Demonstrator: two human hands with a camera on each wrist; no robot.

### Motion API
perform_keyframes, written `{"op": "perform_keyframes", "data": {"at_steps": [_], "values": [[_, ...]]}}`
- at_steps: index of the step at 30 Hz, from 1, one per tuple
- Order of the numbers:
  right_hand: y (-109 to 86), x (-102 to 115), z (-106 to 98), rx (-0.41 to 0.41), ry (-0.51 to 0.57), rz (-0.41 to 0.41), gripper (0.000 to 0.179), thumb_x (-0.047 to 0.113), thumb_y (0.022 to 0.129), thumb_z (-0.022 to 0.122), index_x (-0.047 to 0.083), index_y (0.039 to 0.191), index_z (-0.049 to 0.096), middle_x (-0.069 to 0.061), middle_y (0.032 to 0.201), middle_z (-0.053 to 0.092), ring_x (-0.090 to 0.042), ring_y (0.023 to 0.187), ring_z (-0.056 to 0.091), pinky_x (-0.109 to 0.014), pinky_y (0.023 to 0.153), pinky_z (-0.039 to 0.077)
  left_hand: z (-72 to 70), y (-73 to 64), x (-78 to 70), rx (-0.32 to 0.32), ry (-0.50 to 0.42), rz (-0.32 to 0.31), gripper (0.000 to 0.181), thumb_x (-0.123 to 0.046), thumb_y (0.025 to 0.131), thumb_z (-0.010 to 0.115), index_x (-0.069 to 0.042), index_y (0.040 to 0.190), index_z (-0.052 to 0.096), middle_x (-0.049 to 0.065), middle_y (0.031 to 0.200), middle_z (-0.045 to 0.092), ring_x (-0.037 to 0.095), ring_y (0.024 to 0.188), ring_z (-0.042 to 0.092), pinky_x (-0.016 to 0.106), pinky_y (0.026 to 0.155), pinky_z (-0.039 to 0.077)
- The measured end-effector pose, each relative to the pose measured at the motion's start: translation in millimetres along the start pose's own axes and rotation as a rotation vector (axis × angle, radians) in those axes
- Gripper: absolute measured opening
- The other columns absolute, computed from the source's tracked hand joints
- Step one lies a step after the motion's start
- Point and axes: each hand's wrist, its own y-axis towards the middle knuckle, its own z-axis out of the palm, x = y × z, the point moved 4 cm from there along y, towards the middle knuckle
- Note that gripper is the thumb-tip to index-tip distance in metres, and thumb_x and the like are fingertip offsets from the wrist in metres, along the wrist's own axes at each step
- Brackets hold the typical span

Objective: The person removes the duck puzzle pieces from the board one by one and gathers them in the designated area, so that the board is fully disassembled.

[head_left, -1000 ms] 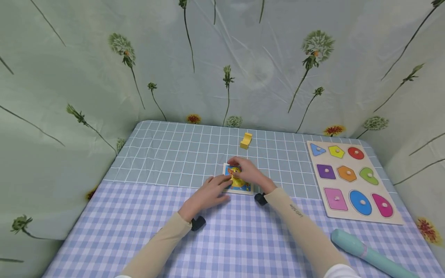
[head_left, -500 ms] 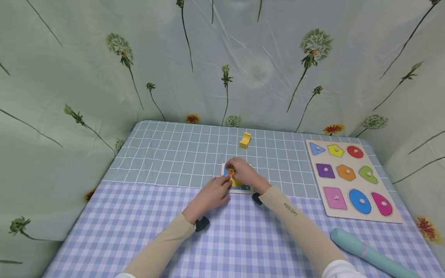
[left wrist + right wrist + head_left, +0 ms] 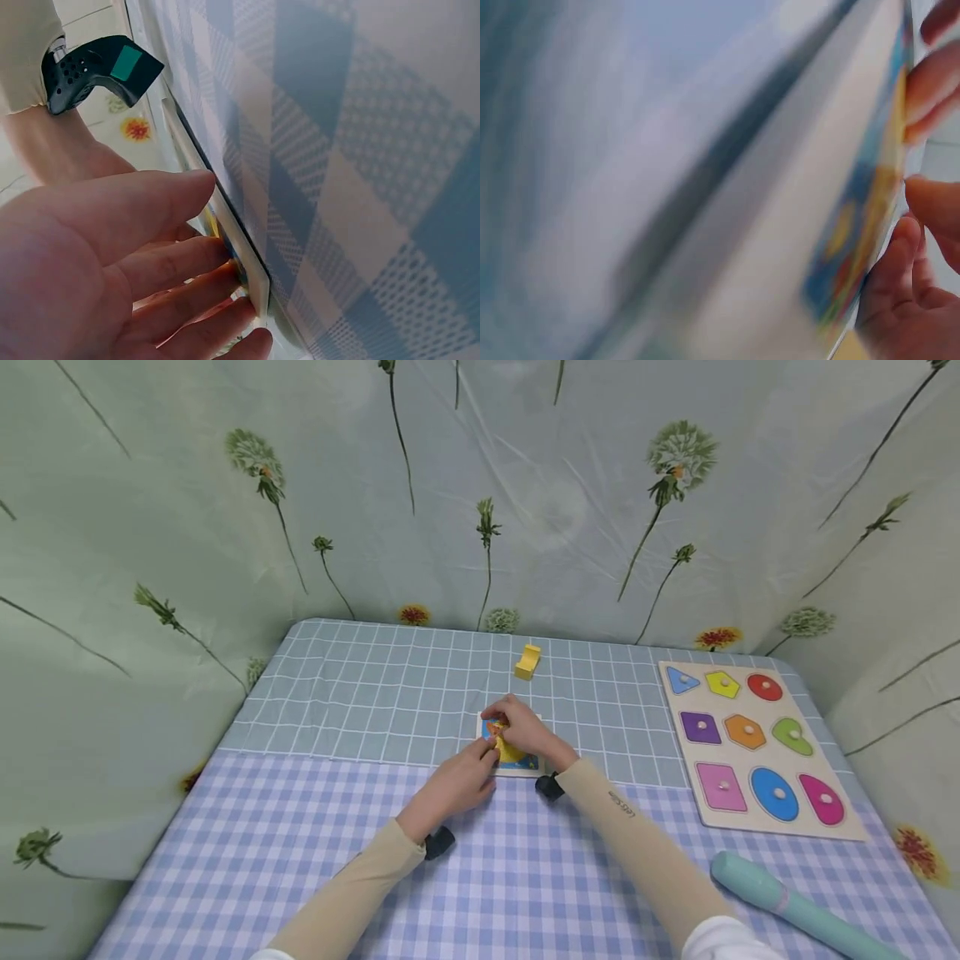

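Observation:
A small duck puzzle [image 3: 519,761], yellow on blue with a pale wooden rim, lies at mid-table where the two cloths meet. My right hand [image 3: 522,727] is bent over its upper part, fingertips and thumb apart at the picture face; it hides much of the duck. At the puzzle's left side is my left hand [image 3: 459,781], its fingertips touching the picture. The left wrist view shows the left hand [image 3: 142,262] with fingers extended and spread along the board's edge [image 3: 244,255]. In the right wrist view the blurred picture [image 3: 859,225] has fingertips right at it.
A yellow L-shaped block [image 3: 527,662] stands behind the puzzle. To the right lies a wooden shape board [image 3: 742,822] with several coloured knobbed pieces. A teal cylindrical case [image 3: 806,910] lies at the front right. A dandelion-print curtain [image 3: 570,552] borders the table.
My right hand has moved slightly left and down over the duck picture, its fingers more bent. My left hand has shifted a little right, fingertips closer to the right thumb. The head view shifts slightly.

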Motion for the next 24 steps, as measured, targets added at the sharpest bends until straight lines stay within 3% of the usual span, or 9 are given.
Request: {"op": "perform_keyframes", "data": {"at_steps": [4, 10, 16, 19, 21, 24], "values": [[-2.0, -0.8, -1.8, -0.059, -0.068, -0.01, 0.038, -0.018, 0.079, 0.047, -0.003, 0.11, 0.065, -0.013, 0.101, 0.052, -0.025, 0.087, 0.052, -0.035, 0.079, 0.047, -0.6, -2.2, -0.3, -0.006, -0.004, 0.013, 0.039, -0.013, 0.088, 0.067, 0.008, 0.119, 0.058, 0.02, 0.127, 0.051, 0.029, 0.117, 0.05, 0.036, 0.09, 0.048], [3.0, 0.6, -1.8, -0.034, -0.085, 0.014, 0.032, -0.014, 0.078, 0.053, -0.002, 0.106, 0.064, -0.012, 0.1, 0.052, -0.027, 0.092, 0.053, -0.037, 0.084, 0.047, -1.6, -3.1, 0.4, -0.022, 0.015, 0.022, 0.038, -0.014, 0.088, 0.068, 0.006, 0.118, 0.058, 0.018, 0.124, 0.052, 0.027, 0.113, 0.052, 0.035, 0.089, 0.049], [7.8, 1.3, -4.1, -0.029, -0.094, 0.012, 0.028, -0.014, 0.072, 0.052, -0.002, 0.093, 0.066, -0.012, 0.094, 0.054, -0.026, 0.087, 0.05, -0.036, 0.08, 0.044, -3.3, -2.4, 0.0, -0.019, 0.0, 0.024, 0.036, -0.012, 0.088, 0.067, 0.006, 0.117, 0.058, 0.017, 0.124, 0.053, 0.026, 0.111, 0.053, 0.035, 0.087, 0.049], [7.5, 1.7, -3.1, -0.025, -0.118, 0.012, 0.027, -0.014, 0.075, 0.055, -0.001, 0.096, 0.065, -0.011, 0.095, 0.054, -0.025, 0.087, 0.051, -0.036, 0.08, 0.045, -3.3, -2.6, 0.1, -0.007, -0.005, 0.017, 0.038, -0.013, 0.088, 0.067, 0.007, 0.119, 0.058, 0.017, 0.125, 0.052, 0.026, 0.111, 0.053, 0.035, 0.088, 0.049], [6.8, 3.3, -2.0, -0.031, -0.15, 0.002, 0.026, -0.014, 0.076, 0.058, -0.001, 0.098, 0.064, -0.011, 0.096, 0.055, -0.025, 0.089, 0.052, -0.037, 0.082, 0.046, -3.3, -2.8, 0.2, 0.001, -0.005, 0.012, 0.038, -0.013, 0.089, 0.066, 0.007, 0.12, 0.058, 0.017, 0.125, 0.052, 0.027, 0.111, 0.053, 0.035, 0.088, 0.049], [5.0, 8.7, 0.6, -0.037, -0.279, -0.059, 0.023, -0.012, 0.08, 0.061, -0.002, 0.1, 0.065, -0.011, 0.096, 0.057, -0.026, 0.092, 0.054, -0.037, 0.084, 0.047, -3.8, -3.1, 0.2, -0.002, -0.002, 0.011, 0.038, -0.014, 0.088, 0.067, 0.006, 0.119, 0.058, 0.018, 0.125, 0.052, 0.027, 0.111, 0.053, 0.036, 0.087, 0.049]]}}
